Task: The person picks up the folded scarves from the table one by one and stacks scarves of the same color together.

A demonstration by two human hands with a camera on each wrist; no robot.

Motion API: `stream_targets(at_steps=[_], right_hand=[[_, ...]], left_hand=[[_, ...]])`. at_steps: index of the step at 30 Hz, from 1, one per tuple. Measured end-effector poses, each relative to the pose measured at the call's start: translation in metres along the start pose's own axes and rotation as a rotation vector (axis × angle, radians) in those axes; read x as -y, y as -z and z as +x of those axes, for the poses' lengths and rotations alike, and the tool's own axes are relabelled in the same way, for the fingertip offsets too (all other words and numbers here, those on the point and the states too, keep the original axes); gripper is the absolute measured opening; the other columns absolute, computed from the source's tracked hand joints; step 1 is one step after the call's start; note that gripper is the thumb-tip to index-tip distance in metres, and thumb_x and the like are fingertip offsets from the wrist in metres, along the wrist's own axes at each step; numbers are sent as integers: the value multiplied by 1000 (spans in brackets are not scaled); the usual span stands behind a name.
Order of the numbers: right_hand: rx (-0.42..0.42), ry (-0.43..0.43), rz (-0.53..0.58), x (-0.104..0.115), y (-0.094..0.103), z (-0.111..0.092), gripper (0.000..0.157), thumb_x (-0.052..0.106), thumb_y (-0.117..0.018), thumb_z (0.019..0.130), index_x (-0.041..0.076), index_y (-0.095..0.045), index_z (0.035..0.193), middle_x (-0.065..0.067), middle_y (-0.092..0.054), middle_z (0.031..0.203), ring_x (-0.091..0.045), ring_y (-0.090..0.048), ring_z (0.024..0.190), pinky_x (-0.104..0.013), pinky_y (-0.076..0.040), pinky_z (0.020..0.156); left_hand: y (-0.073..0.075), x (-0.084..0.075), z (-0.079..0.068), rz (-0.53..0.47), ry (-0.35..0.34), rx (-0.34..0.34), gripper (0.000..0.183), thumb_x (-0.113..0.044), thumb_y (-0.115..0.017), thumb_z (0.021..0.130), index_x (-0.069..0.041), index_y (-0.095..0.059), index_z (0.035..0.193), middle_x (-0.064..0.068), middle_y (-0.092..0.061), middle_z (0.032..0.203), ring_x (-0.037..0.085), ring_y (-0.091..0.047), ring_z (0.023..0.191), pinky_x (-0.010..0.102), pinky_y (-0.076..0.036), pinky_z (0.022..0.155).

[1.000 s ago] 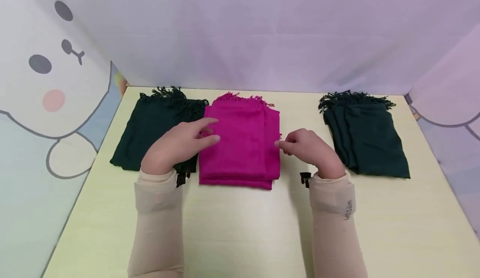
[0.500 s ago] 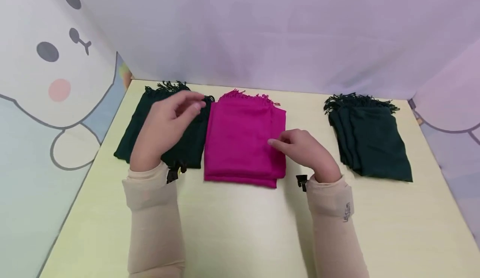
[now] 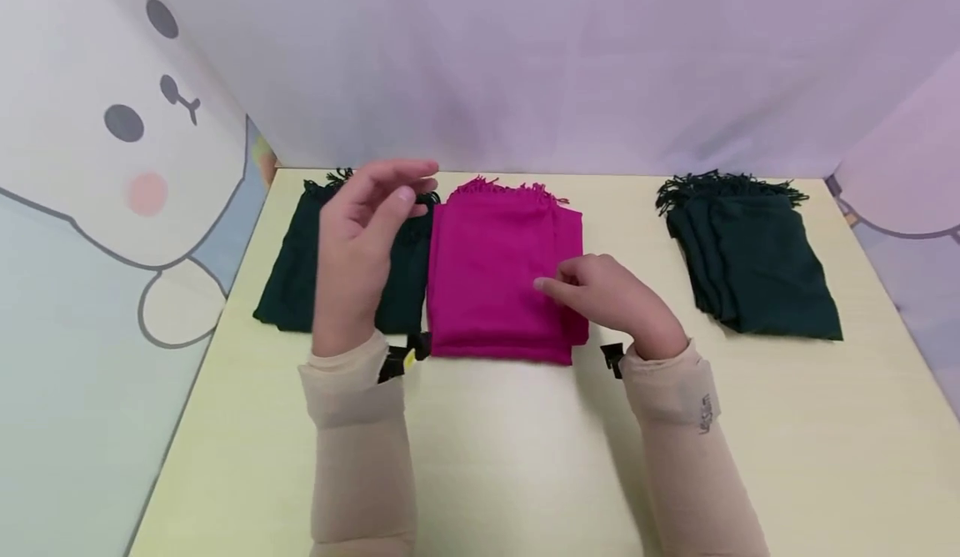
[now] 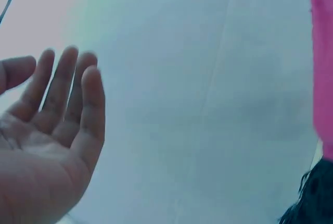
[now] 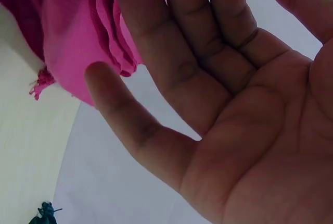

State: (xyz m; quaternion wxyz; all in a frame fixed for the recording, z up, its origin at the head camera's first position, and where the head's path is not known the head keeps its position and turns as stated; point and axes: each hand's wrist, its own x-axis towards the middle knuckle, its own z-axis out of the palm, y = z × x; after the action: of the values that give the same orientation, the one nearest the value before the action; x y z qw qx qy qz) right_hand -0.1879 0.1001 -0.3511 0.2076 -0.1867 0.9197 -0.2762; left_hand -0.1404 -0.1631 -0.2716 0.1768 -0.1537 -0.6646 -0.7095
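Just left of the folded pink scarf (image 3: 491, 273) on the worktop (image 3: 495, 457) lies a dark scarf (image 3: 292, 278), the left hand (image 3: 360, 248) above it, grip wide. The right hand (image 3: 615, 290), grip loosely spread, overhangs the pink scarf's right edge; contact is unclear. Well right lies another folded scarf (image 3: 776, 265).

One word can be made out, printed in dark letters on the pale beige cuff (image 3: 667, 390) of the right sleeve (image 3: 697, 482) in the head view. The lettering (image 3: 706, 413) is set along the arm near the cuff's outer edge, so that it is read sideways, from bottom to top. "Letsslim" seems to be spelled, though the small, blurred middle letters cannot be settled with certainty.
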Motion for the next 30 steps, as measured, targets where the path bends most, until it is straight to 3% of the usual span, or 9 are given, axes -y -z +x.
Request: stream_targets(at_steps=[6, 11, 14, 17, 20, 25, 30], right_hand=[[-8, -16, 17, -17, 26, -15, 52, 57, -52, 89, 9, -52, 68, -4, -54, 64, -16, -37, 56, -31, -37, 55], [-44, -25, 7, -21, 46, -27, 55, 60, -50, 89, 10, -47, 66, -3, -45, 60, -15, -32, 54, -31, -34, 53], [-56, -13, 14, -15, 54, -31, 55, 61, -50, 88, 10, -47, 67, -4, -50, 64, -15, -34, 55, -32, -35, 54], [-51, 17, 29, -7, 56, -32, 53, 60, -51, 88, 10, -49, 69, -6, -56, 70, -16, -36, 54, -32, -37, 55], [-68, 61, 70, -2, 47, -31, 50, 57, -52, 89, 11, -49, 69, -7, -57, 69, -15, -36, 52, -32, -38, 54], [-133, 51, 109, -13, 34, -42, 48, 56, -52, 90, 12, -52, 70, -5, -57, 68, -18, -43, 53, -34, -41, 55], [-193, -29, 30, -57, 44, -64, 49, 58, -48, 91, 12, -59, 75, -3, -60, 71, -19, -49, 57, -34, -43, 57]], left_hand=[[-35, 2, -6, 41, -6, 57, 24, -1, -46, 95, 7, -58, 114, 16, -61, 113, 29, -56, 105, 42, -47, 88], [-45, 3, -17, 59, 65, 138, 25, -4, -46, 97, 5, -57, 118, 13, -60, 118, 27, -55, 110, 43, -45, 94], [-52, 2, -18, 47, 83, 172, 25, -7, -47, 98, 0, -57, 119, 11, -59, 120, 26, -54, 112, 42, -45, 95], [-62, 4, -19, 16, 65, 172, 24, -9, -48, 97, -4, -58, 119, 9, -59, 118, 26, -56, 109, 42, -47, 92], [-71, 11, -23, -28, 73, 128, 25, -9, -48, 97, -6, -55, 121, 11, -60, 115, 28, -58, 105, 41, -49, 86], [-94, 38, -32, -131, 206, 3, 24, -12, -52, 96, -10, -54, 121, 13, -59, 110, 33, -59, 99, 38, -52, 82], [-142, 64, -45, -276, 384, 21, 25, -6, -60, 91, -8, -55, 115, 13, -57, 106, 35, -56, 97, 38, -53, 80]])
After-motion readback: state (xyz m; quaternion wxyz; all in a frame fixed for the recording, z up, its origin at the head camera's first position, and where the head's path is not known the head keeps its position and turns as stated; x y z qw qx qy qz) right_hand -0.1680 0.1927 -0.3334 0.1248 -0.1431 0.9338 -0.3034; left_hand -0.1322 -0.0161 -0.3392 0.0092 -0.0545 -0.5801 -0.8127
